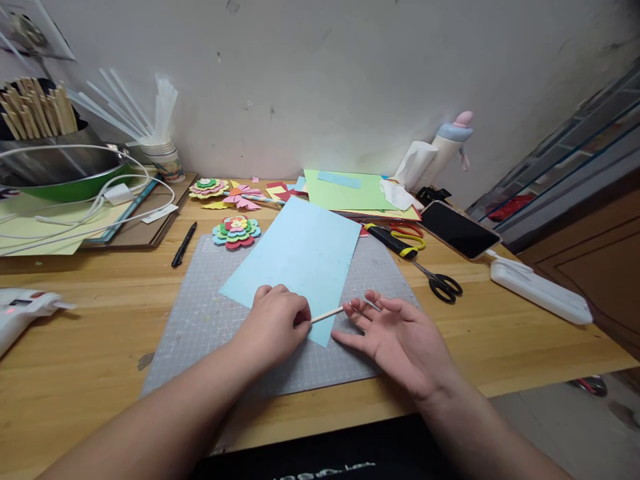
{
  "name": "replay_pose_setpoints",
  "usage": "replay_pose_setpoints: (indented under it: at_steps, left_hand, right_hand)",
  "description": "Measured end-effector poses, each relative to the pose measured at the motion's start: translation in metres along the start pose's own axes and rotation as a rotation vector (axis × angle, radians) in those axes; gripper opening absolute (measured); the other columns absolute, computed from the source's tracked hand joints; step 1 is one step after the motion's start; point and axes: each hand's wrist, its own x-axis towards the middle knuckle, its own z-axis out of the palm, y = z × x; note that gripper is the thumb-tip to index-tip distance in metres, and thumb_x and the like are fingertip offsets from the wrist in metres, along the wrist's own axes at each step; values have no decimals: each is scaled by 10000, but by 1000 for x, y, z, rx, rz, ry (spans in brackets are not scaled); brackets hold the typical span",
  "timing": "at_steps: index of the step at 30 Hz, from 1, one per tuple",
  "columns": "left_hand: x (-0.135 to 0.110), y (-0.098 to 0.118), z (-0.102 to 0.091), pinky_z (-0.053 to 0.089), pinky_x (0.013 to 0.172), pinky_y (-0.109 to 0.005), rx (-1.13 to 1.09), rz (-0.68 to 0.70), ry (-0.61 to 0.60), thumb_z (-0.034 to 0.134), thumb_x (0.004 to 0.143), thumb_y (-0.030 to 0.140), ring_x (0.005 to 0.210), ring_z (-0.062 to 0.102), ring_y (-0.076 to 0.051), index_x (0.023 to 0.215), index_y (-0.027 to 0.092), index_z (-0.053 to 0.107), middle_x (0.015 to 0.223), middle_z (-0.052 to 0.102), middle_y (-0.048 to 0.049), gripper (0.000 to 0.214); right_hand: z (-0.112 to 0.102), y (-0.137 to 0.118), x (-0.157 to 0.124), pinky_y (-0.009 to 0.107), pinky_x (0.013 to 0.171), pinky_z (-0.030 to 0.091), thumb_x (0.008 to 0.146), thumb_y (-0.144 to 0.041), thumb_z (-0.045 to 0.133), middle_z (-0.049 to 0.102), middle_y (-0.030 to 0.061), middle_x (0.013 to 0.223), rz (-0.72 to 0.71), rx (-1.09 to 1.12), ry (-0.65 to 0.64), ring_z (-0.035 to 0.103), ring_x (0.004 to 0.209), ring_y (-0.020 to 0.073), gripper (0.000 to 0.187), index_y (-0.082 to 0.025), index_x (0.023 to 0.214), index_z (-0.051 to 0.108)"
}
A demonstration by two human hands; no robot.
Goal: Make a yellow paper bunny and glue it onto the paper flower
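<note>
A light blue sheet of paper [300, 247] lies slanted across a grey cutting mat [195, 333]. Over its near edge, my left hand [280, 323] grips a thin wooden stick [327, 315] between thumb and fingers. The stick points to the right, and its far end reaches the fingertips of my right hand [400, 340]. That hand is palm up with its fingers spread, not closed around the stick. Whether its fingertips touch the stick's end, I cannot tell. A layered paper flower [237, 232] sits at the mat's upper left corner.
Black-handled scissors [445, 287], a utility knife [390, 240] and a phone [459, 229] lie to the right. On the left are a black pen [185, 245] and a white glue gun [25, 313]. Green paper [350, 193] is stacked by the wall; a pot [60, 170] holds wooden sticks.
</note>
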Motion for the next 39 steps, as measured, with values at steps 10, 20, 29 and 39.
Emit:
replay_pose_setpoints:
  at_steps: [10, 20, 29, 39]
  left_hand:
    - [-1, 0, 0, 326, 851, -443, -13, 2, -18, 594, 786, 198, 840, 574, -237, 738, 217, 687, 751, 701, -17, 106]
    - [-2, -1, 2, 330, 844, -420, -34, 21, -23, 618, 794, 189, 840, 580, -224, 751, 222, 695, 764, 710, 0, 94]
    - [0, -4, 1, 329, 838, -413, -24, 30, -17, 658, 793, 195, 802, 596, -206, 727, 234, 707, 739, 716, 19, 91]
    - [-3, -5, 0, 346, 845, -420, 104, 120, 40, 588, 817, 122, 811, 620, -201, 832, 218, 687, 823, 723, 4, 138]
  right_hand:
    - [13, 1, -2, 597, 876, 497, 746, -180, 500, 571, 79, 845, 88, 212, 146, 583, 875, 238, 65, -216, 783, 540]
    - [15, 1, -15, 611, 933, 432, 776, -119, 565, 582, 51, 841, 89, 225, 81, 546, 918, 208, 95, -199, 825, 577]
    - [18, 6, -7, 640, 909, 441, 743, -123, 543, 562, 64, 849, 110, 269, 141, 534, 931, 225, 91, -194, 798, 556]
    - [22, 2, -13, 630, 912, 429, 749, -123, 557, 565, 62, 845, 79, 237, 128, 531, 924, 224, 86, -191, 802, 562]
